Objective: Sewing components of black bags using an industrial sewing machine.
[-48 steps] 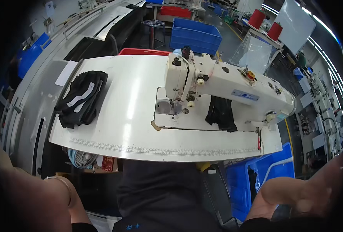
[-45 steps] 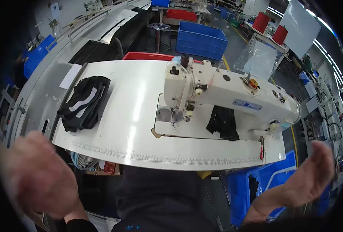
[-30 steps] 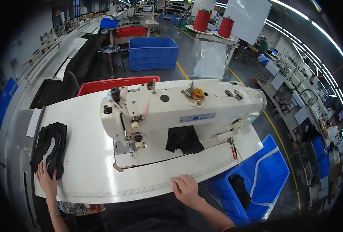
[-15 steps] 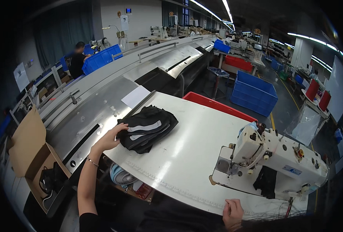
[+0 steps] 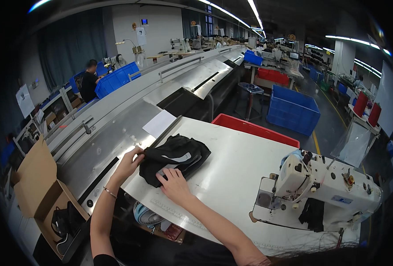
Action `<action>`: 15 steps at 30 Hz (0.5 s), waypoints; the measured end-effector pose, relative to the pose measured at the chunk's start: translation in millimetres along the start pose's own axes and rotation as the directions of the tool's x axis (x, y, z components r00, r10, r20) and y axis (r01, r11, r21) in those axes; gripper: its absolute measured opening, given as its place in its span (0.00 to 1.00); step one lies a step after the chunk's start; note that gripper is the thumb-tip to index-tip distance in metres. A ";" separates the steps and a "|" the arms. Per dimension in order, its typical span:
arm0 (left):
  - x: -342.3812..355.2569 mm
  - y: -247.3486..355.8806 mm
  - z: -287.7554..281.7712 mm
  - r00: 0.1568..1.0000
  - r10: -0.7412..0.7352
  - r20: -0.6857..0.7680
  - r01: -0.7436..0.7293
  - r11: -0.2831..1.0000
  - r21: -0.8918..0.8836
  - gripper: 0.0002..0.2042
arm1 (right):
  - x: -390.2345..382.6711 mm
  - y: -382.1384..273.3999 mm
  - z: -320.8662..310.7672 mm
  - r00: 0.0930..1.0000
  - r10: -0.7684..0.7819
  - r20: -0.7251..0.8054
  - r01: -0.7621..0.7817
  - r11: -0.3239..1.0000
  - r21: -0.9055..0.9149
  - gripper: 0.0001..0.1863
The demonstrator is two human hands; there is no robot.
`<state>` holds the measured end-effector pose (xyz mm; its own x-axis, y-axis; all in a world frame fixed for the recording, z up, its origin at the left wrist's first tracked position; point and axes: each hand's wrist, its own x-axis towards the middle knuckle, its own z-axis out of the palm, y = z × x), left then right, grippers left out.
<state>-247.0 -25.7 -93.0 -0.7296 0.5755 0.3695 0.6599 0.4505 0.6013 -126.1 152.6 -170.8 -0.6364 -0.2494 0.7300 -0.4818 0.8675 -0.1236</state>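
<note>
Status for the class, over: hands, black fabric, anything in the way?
Left hand at left edge of black fabric bundle. Right hand on its near side. Bundle on white table. Nothing visible blocking either hand.

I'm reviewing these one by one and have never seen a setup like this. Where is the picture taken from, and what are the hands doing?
There is no robot: these are a person's bare hands. A wide fisheye camera worn on the head looks down, so straight edges bend; picture left is the person's left. On the white table lies a folded black cloth bundle with pale strips. The left hand touches its left edge, the right hand its near side; whether either grips it is hard to tell. At right stands a sewing machine, with a smaller black cloth under its arm.
</note>
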 end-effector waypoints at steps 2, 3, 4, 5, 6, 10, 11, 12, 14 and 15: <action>17.1 -14.1 -14.2 0.975 -0.032 -0.218 -0.011 0.981 -0.194 0.04 | -16.0 -6.1 40.6 0.993 0.052 0.105 -0.057 0.997 0.045 0.20; 27.2 -15.1 -35.3 0.914 -0.026 -0.404 -0.077 0.968 -0.238 0.06 | -13.1 -13.3 45.0 0.993 0.046 0.108 -0.053 0.997 0.062 0.20; 45.2 14.4 -44.8 0.780 -0.041 -0.625 -0.127 0.967 -0.223 0.05 | -15.6 -11.0 41.8 0.992 0.068 0.103 -0.079 0.992 0.102 0.19; 57.5 22.5 -72.5 0.677 0.045 -0.734 -0.216 0.966 -0.141 0.07 | -15.1 -16.9 35.0 0.993 0.072 0.093 -0.086 0.984 0.159 0.18; 68.4 50.2 -87.6 0.595 0.080 -0.800 -0.218 0.974 -0.065 0.08 | -19.1 -14.4 27.3 0.991 0.084 0.104 -0.099 0.984 0.147 0.18; 67.9 136.9 -118.6 0.628 0.377 -0.680 -0.358 0.917 0.178 0.08 | -16.9 -6.6 -20.5 0.988 0.106 0.109 -0.126 0.971 0.204 0.22; 58.8 155.3 -111.8 0.681 0.436 -0.588 -0.383 0.897 0.221 0.07 | -19.4 -2.7 -37.7 0.992 0.121 0.034 -0.126 0.960 0.249 0.23; 42.2 171.4 -109.9 0.689 0.429 -0.584 -0.380 0.900 0.213 0.07 | -24.7 0.5 -56.0 0.986 0.164 -0.038 -0.150 0.957 0.250 0.29; 6.0 199.2 -101.0 0.840 0.501 -0.208 -0.430 0.848 0.310 0.05 | -33.3 0.1 -101.5 0.974 0.205 -0.097 -0.174 0.950 0.259 0.34; -2.1 206.2 -86.8 0.818 0.550 -0.166 -0.513 0.829 0.222 0.04 | -35.7 -2.0 -129.6 0.954 0.277 -0.117 -0.210 0.893 0.399 0.39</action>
<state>-125.0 6.8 91.7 -0.2637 0.6054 0.7510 0.9612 0.2305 0.1517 -24.4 215.6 -109.5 -0.6700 0.0523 0.7405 -0.5366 0.6551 -0.5318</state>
